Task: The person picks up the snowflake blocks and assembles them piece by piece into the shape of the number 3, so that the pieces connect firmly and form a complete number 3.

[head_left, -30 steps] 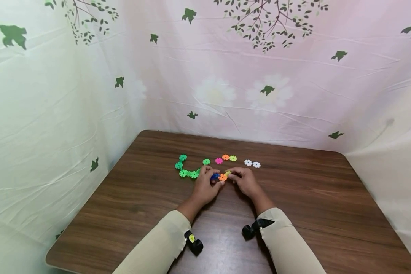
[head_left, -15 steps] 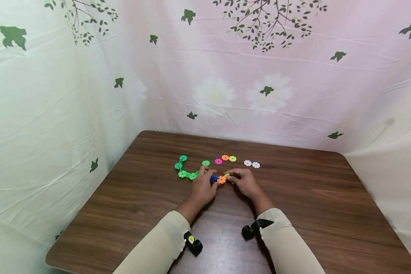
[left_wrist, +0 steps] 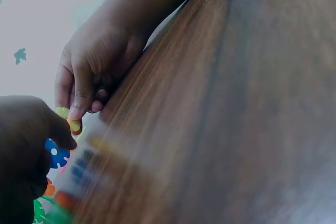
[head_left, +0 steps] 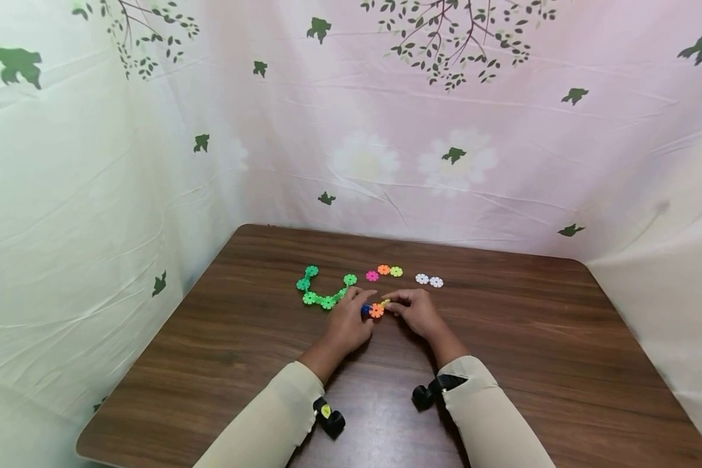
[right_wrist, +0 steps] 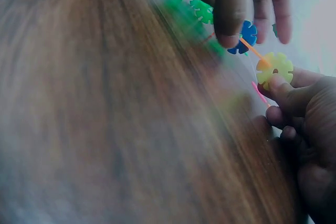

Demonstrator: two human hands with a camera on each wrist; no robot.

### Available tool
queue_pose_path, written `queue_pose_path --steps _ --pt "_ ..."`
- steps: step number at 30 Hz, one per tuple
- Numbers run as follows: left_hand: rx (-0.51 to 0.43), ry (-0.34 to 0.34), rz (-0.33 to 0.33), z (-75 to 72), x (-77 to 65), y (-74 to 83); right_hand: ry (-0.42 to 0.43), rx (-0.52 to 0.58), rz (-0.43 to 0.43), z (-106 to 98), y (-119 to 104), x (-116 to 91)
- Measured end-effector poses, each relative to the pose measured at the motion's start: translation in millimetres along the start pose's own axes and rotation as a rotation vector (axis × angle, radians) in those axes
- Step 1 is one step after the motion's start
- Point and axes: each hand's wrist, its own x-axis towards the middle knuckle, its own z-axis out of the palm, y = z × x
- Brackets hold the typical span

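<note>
Close together, two hands work low over the brown table (head_left: 234,364), with a little gap between them. The right hand (head_left: 419,313) pinches a yellow disc (right_wrist: 277,68) between its thumb and a finger. That disc looks like a small flower with slots cut in its edge. Its side meets an orange disc (head_left: 377,311), which sits between the yellow one and a blue disc (right_wrist: 248,35). The left hand (head_left: 348,322) holds the blue disc, with its fingers bent around it.

Next to the left hand, some green discs (head_left: 327,303) are joined in a curvy row, like a big U. The left hand covers that end, so one cannot tell if the green row joins the blue disc.

Past the hands lie a pink disc (head_left: 372,276), another orange one (head_left: 383,270) and another yellow one (head_left: 396,272). Two white discs (head_left: 422,279) lie side by side farther right. Behind the table hangs a pale pink cloth (head_left: 351,97) with green birds and leaves on it.
</note>
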Motion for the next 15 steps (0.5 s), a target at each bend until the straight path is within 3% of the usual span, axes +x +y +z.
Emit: queue_pose_path --steps 4,10,15 --pt "-0.065 0.030 0.067 0.7 -2.6 -1.2 0.003 0.013 0.009 1.8 0.9 -0.4" --pt "-0.110 0.096 0.084 4.5 -3.0 -4.3 0.013 0.048 0.007 4.2 -0.7 -1.0" --pt "-0.108 0.107 0.114 6.7 -3.1 -5.6 0.025 0.057 0.019 5.4 -3.5 -2.2"
